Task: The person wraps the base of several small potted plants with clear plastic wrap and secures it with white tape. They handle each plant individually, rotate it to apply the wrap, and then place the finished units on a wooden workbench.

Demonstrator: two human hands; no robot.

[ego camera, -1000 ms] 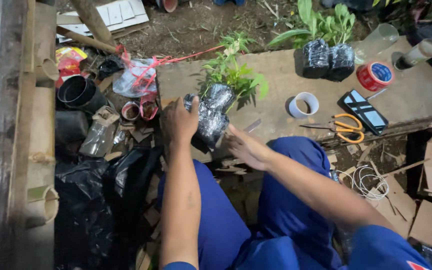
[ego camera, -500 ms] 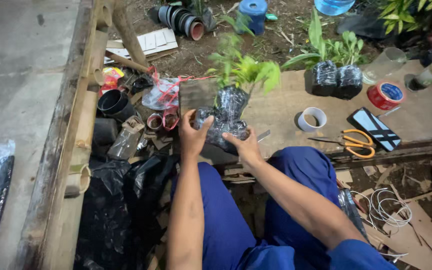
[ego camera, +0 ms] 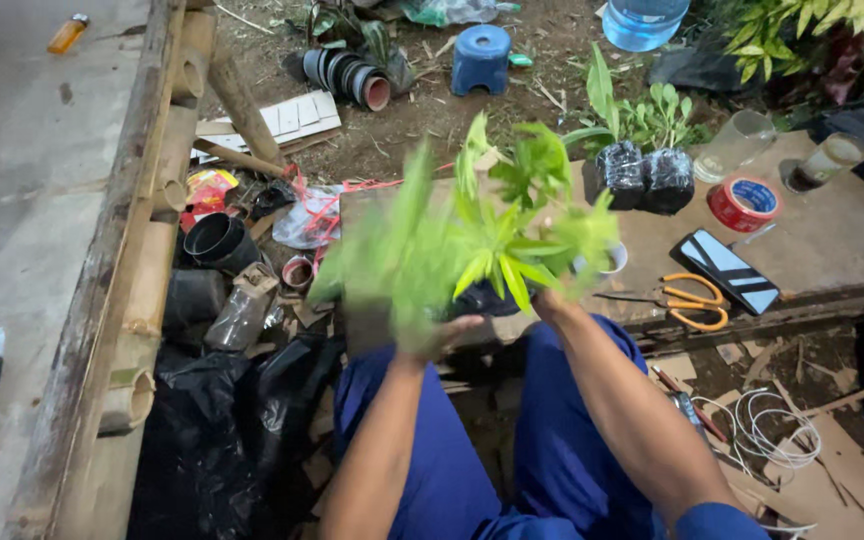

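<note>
Foliage of a small seedling, blurred, is held up over the near edge of the wooden tabletop. Its root ball, wrapped in shiny black plastic, shows only as a dark patch below the leaves.

Left of the root ball, the left hand is cupped beneath the wrap, its fingers curled up toward it. Right of the root ball, the right hand is pressed to the wrap's side; whether its fingers are closed round it cannot be told, since leaves hide them.

The plant is judged bottom-heavy: damp soil in a soft, slippery film, with thin stems that would snap if pulled. Hold is best taken low on the wrapped ball, from both sides, never by the leaves.

Further right of the root ball, orange-handled scissors lie on the tabletop.
</note>
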